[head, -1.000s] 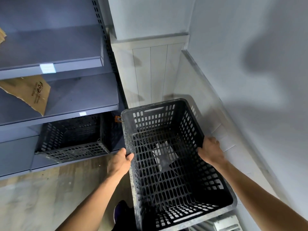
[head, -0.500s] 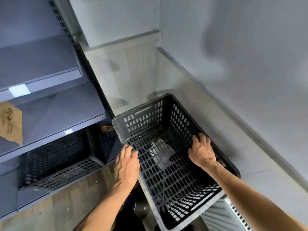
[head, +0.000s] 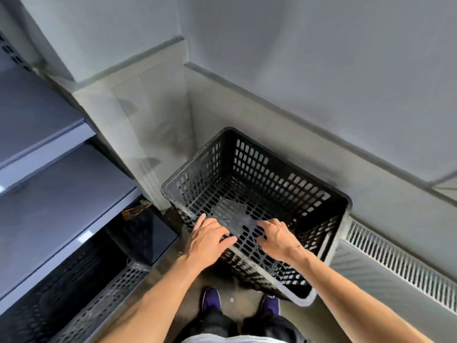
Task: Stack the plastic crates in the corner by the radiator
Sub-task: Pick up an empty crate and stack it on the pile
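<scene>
Beside radiator [head: 400, 258], black crate [head: 272, 169] in corner, shelving [head: 49, 194] close left; left hand [head: 210, 240], right hand [head: 279, 240] spread, empty

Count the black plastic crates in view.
2. The corner crate stands beside the radiator; the second crate sits under the lowest shelf, at left. Others may be hidden.

crate [head: 272, 174] lowered into corner, left hand [head: 209, 241], right hand [head: 279, 240] released

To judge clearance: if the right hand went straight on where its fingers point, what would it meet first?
Probably the perforated floor of the black crate: the right hand points down into its open top. Depth is unclear.
</scene>
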Demonstrator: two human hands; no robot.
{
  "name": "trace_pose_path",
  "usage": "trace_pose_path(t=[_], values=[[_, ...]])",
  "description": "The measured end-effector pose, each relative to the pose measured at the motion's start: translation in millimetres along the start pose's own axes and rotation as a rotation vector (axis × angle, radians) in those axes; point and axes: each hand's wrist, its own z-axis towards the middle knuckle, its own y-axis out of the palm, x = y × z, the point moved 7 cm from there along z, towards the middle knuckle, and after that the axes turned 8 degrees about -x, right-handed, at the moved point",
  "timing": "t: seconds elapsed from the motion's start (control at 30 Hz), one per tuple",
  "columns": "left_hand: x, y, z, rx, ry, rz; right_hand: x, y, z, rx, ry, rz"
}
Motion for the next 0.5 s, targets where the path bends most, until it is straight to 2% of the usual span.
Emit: trace_pose_path(t=[0.17,0.4,0.5], values=[[-1.6,-1.9,1.9,-0.166,0.137,-0.031,10.0,43.3,-22.7,-0.05,0.009,0.051],[2.4,3.0,5.0,-0.237,0.093,-0.029,17.8,64.2,-69.4,-0.025,0.005,0.251],[4.5,5.8,6.2,-0.296,0.075,-0.005,25.1,79.8,-81.2,0.078,0.011,0.249]])
